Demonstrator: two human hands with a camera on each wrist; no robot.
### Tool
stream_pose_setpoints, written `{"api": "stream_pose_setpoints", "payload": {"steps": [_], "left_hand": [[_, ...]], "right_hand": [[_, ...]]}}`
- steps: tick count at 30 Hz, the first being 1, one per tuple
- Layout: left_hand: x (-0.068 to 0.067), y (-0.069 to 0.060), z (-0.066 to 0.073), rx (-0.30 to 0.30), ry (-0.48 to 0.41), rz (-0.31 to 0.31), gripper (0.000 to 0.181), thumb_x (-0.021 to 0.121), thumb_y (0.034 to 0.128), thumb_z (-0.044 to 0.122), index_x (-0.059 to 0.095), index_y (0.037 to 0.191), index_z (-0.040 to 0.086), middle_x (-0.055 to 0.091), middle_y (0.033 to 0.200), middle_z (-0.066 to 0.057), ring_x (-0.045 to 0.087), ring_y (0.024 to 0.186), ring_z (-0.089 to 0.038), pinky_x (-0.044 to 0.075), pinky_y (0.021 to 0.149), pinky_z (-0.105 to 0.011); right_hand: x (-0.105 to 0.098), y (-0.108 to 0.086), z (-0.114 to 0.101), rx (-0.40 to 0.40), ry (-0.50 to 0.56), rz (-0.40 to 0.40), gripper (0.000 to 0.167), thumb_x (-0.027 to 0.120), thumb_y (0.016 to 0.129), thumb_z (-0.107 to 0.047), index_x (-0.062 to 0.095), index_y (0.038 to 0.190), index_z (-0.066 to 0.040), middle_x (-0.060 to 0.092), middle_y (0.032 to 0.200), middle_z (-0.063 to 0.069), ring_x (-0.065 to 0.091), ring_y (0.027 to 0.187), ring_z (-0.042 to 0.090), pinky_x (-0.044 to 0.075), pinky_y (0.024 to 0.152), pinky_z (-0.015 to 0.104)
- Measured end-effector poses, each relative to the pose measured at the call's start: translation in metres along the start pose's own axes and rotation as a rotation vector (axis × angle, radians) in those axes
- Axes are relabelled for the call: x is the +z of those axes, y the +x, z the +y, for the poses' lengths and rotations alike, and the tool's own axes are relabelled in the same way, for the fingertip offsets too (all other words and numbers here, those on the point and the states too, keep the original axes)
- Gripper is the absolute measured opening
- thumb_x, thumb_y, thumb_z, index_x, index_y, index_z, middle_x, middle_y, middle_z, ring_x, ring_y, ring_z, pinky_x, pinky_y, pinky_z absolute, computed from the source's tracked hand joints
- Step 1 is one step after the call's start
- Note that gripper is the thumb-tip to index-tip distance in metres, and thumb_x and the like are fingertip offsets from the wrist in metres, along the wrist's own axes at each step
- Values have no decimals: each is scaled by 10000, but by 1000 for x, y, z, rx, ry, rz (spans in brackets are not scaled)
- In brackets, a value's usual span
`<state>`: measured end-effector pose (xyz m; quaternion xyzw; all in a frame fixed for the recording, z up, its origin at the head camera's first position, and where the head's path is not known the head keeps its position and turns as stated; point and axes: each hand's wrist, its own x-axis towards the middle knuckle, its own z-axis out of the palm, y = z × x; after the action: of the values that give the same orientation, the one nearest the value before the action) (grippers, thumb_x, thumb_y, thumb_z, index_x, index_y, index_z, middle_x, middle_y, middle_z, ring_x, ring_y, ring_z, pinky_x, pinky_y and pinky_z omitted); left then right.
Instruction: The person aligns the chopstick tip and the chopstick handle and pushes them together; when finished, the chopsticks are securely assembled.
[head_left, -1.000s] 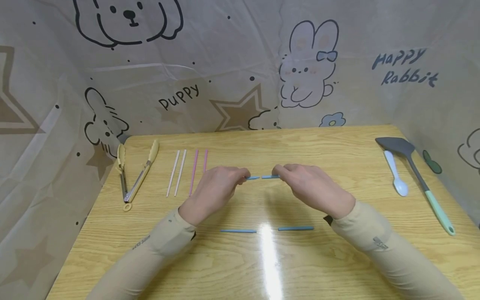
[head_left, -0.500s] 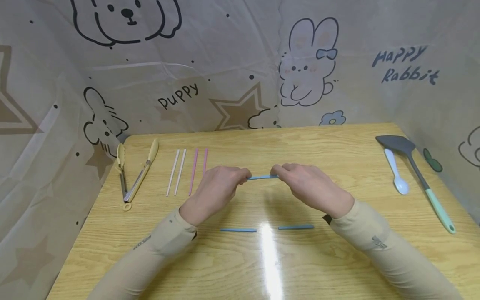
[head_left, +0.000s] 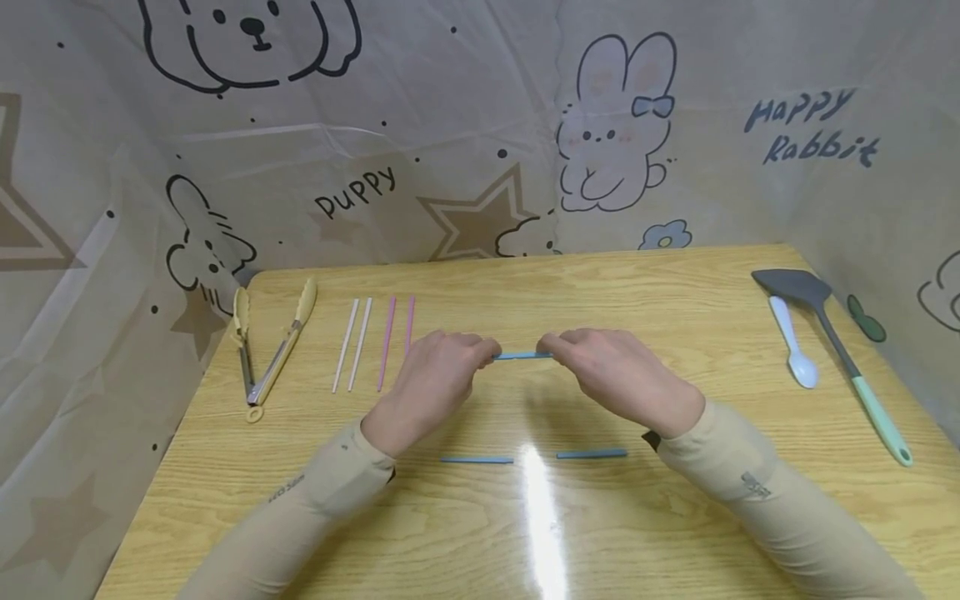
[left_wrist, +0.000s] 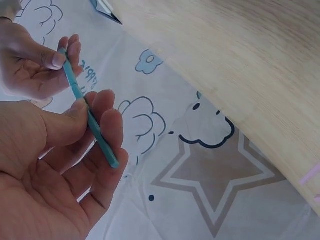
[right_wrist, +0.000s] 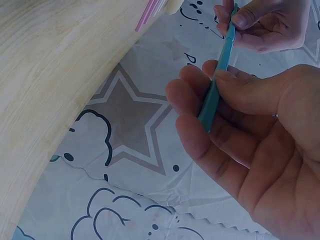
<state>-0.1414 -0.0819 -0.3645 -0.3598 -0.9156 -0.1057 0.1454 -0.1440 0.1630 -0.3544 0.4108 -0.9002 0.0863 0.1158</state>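
Note:
Both hands are raised over the table's middle, facing each other. My left hand (head_left: 435,375) pinches a slim blue stick piece (left_wrist: 104,147) between thumb and fingers. The right hand (head_left: 633,375) pinches a second blue stick piece (right_wrist: 210,107) in the same way. The two pieces meet end to end in one straight line, with a fine seam visible between the hands in the left wrist view. How firmly they are joined, I cannot tell. Below, lying apart on the wood, are another blue piece (head_left: 477,460) at left and one more blue piece (head_left: 592,454) at right.
On the wooden table (head_left: 675,300), yellow-tipped tongs (head_left: 281,354) lie spread at far left, beside two white sticks (head_left: 351,346) and two pink sticks (head_left: 386,343). A light blue spoon (head_left: 792,342) and a spatula (head_left: 840,342) lie at right. Printed cloth (head_left: 465,125) surrounds the table.
A second ago a small gap separated the two held blue pieces. The right hand has moved slightly left, and their ends now meet. The left hand has hardly moved.

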Motion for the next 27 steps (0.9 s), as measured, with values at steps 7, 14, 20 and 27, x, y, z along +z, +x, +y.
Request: {"api": "stream_pose_setpoints", "payload": {"steps": [7,14,20,27], "left_hand": [[3,-1,2,39,64,46,346,645,762,-202,721,930,90,702,788,-3,495,540,-76,368,507,-238],[10,0,2,75,79,123,432,563,656,-261,696,879,83,664,702,-5,414,498,-80,344,491,-243],[14,1,6,89,77,161,377,577,676,-260,666,823,75,545,588,27,242,493,-70,260,470,-223],[14,-2,8,87,66,172,393,567,696,-254,713,909,43,562,585,10,234,474,-73,252,467,-227]], "right_hand": [[2,0,-2,2,8,8,413,579,809,209,669,1087,-84,672,792,6,371,487,72,337,398,188],[1,1,-1,-14,-30,28,457,541,762,248,662,1072,-66,647,743,9,357,484,80,319,388,189],[-1,1,0,-15,-56,21,457,560,747,254,663,1061,-61,629,721,12,376,497,82,332,400,189],[-2,2,-1,-44,-69,42,458,575,728,265,669,1050,-47,645,738,21,441,511,103,379,422,207]]}}
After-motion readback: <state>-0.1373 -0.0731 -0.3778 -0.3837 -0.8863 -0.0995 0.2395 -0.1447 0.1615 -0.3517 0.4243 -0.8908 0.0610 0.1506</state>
